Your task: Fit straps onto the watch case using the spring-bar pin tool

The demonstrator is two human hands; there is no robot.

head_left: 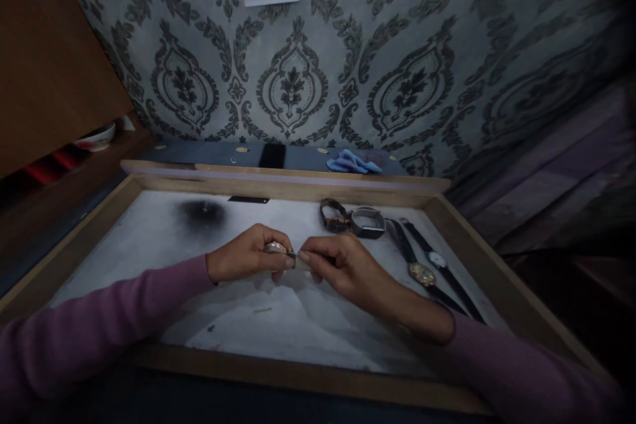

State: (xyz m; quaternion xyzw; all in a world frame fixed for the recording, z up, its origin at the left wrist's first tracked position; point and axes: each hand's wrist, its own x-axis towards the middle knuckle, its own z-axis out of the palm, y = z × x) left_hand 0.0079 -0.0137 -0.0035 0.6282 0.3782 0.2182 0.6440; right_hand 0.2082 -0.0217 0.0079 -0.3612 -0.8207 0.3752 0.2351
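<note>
A round wristwatch with a pale face is held in my left hand, above the white surface of a wooden-framed tray. My right hand is closed in a pinch on the watch's strap end, close beside my left fingertips. The strap is mostly hidden by the fingers. Right of my hands lie a dark brown bracelet watch, a watch with a silver band, and two watches with dark straps, one gold-faced and one white-faced.
A blue cloth and a black phone-like item lie behind the tray's back rim. A thin black strip is inside the back edge. A small dark bit lies near the front. A bowl stands on the left shelf.
</note>
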